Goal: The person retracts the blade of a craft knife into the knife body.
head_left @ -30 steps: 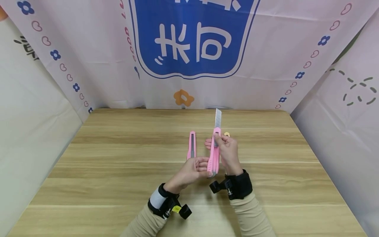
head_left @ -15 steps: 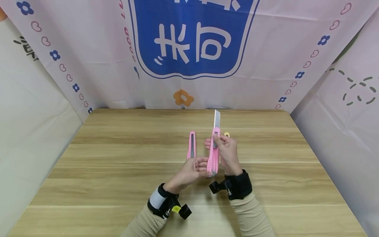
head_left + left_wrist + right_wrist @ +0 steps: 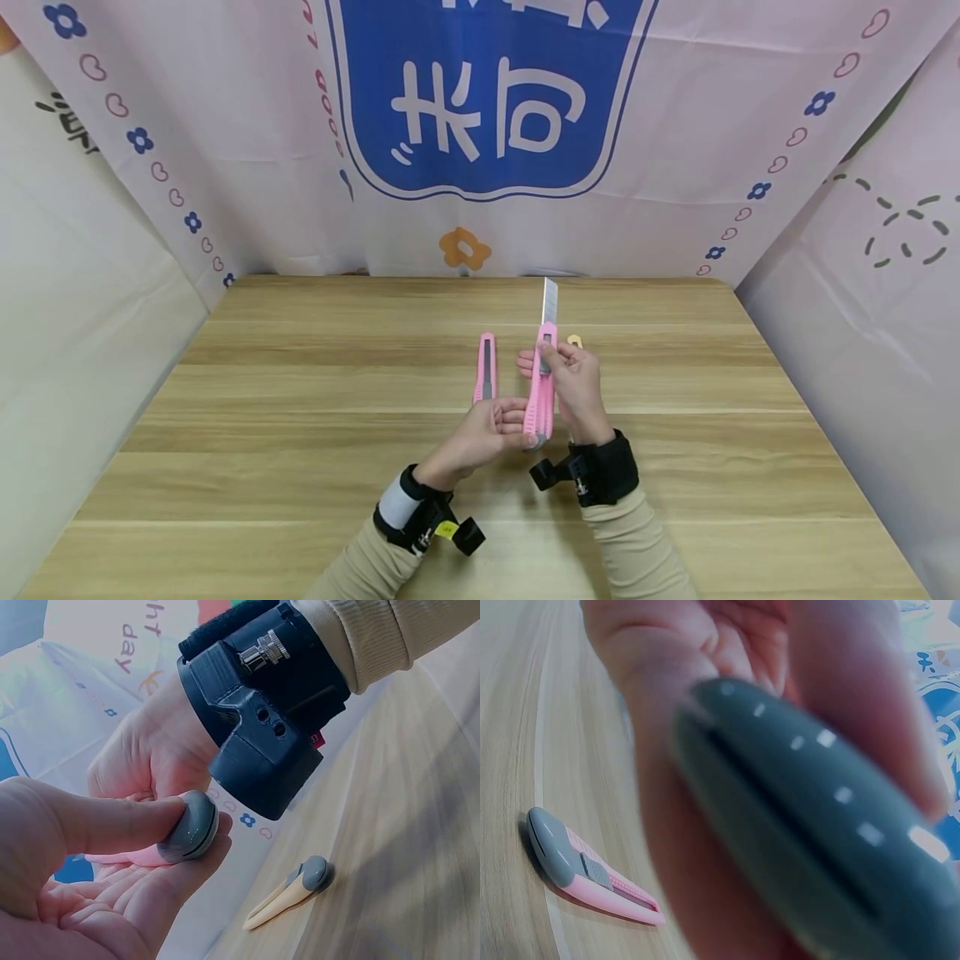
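A pink utility knife [image 3: 538, 412] is held between both hands over the middle of the table, its long blade [image 3: 551, 300] extended and pointing away. My left hand [image 3: 483, 429] pinches the knife's grey end cap [image 3: 191, 829] between thumb and fingers. Farther up the handle, my right hand [image 3: 581, 383] grips it with the thumb at the slider. Left of the held knife lies a second pink utility knife [image 3: 486, 362], its lower end hidden by my left hand in the head view. A yellow utility knife [image 3: 289, 892] rests on the table, mostly hidden behind my right hand from above.
The wood-grain table [image 3: 262, 467] spreads out on all sides of the hands. A printed curtain [image 3: 637, 225] hangs along its back edge, and pale cloth covers the left and right sides. Each wrist carries a black strap with a camera mount [image 3: 606, 468].
The held knife and its blade have shifted very slightly left since the first frame. Over the last half second both hands have stayed almost still.
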Demonstrator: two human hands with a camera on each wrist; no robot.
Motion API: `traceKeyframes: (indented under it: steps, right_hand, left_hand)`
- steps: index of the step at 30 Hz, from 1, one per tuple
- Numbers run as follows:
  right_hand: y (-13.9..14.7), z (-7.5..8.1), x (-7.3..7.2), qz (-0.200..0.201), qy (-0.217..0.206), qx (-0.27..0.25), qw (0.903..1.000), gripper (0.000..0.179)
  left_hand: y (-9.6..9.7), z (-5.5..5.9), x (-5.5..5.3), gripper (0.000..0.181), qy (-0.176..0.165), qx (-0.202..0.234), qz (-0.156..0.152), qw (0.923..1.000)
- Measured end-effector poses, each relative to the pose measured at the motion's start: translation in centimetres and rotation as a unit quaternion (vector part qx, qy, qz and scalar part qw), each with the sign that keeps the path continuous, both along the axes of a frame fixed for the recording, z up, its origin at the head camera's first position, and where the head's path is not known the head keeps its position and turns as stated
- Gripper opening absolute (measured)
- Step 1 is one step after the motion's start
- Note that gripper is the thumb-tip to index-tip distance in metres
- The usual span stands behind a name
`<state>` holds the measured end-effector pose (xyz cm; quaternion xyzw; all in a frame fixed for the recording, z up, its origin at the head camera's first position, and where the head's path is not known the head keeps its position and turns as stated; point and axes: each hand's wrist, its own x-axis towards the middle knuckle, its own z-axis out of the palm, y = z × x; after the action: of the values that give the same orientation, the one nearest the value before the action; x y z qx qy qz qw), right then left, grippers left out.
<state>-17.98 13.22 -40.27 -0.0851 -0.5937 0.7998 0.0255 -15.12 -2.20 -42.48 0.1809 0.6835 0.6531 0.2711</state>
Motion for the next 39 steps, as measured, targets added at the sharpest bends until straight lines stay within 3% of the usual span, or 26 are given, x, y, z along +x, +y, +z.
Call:
traceKeyframes:
  steps: [22, 29, 39]
  right_hand:
    - [0.03, 0.45, -0.03, 0.027, -0.021, 0.028, 0.9990, 0.037]
    - [-0.07, 0.51, -0.21, 0.048, -0.053, 0.029, 0.9970, 0.039]
    - [-0.37, 0.60, 0.05, 0.056, -0.055, 0.038, 0.9962, 0.045]
  left_hand:
    - [-0.18, 0.10, -0.10, 0.054, -0.003, 0.009, 0.005, 0.9999]
    - [0.10, 0.27, -0.10, 0.051, 0.000, 0.017, 0.030, 0.9994]
    - [0.14, 0.34, -0.10, 0.051, 0.001, 0.016, 0.039, 0.9991]
